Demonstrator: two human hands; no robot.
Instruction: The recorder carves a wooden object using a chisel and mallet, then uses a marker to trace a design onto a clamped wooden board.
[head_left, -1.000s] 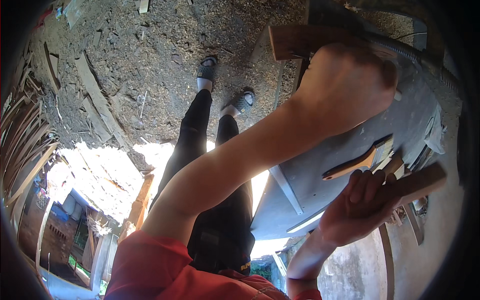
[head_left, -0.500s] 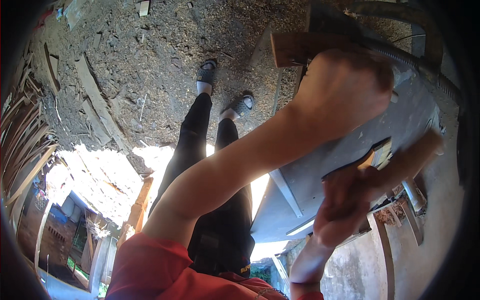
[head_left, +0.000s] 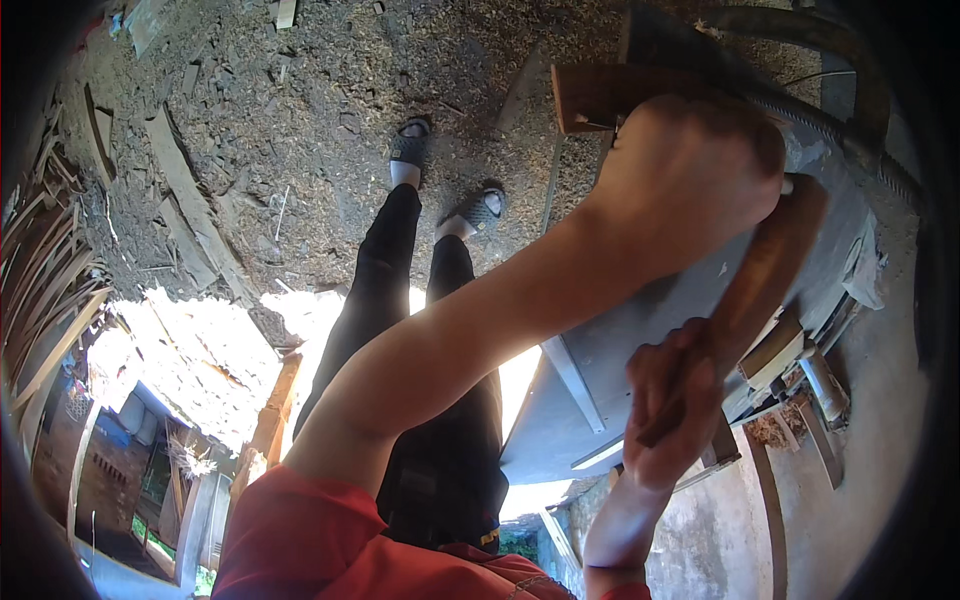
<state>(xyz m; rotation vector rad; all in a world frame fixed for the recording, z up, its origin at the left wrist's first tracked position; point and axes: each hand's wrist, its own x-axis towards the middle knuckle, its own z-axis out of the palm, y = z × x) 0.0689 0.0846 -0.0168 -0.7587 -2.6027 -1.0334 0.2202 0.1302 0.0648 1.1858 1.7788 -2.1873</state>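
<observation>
My left hand point(head_left: 690, 180), a closed fist at the upper right, rests by a reddish-brown board point(head_left: 590, 95) and grips something mostly hidden; a short pale end point(head_left: 787, 185) pokes out beside it. A ridged metal bar point(head_left: 810, 122) runs just behind the fist. In my right hand point(head_left: 670, 400), fingers wrapped round its lower end, is a brown wooden bar point(head_left: 760, 270) raised toward the left fist. Its top is close to that pale end; I cannot tell whether they touch. Beneath both hands lies a grey work surface point(head_left: 540, 430) with a metal strip point(head_left: 570, 380) on it.
Debris-strewn ground point(head_left: 310, 120) with scrap planks point(head_left: 200, 230) surrounds my feet. Split wooden strips point(head_left: 45, 290) are piled at the far left. More offcuts point(head_left: 775, 345) sit along the surface's right side, near a stained wall point(head_left: 720, 520). A dark curved metal piece point(head_left: 840, 50) is at the top right.
My right hand has swung the wooden bar up and leftward, from lying slanted at the right to standing steeply beside the left fist. My left fist has shifted only slightly.
</observation>
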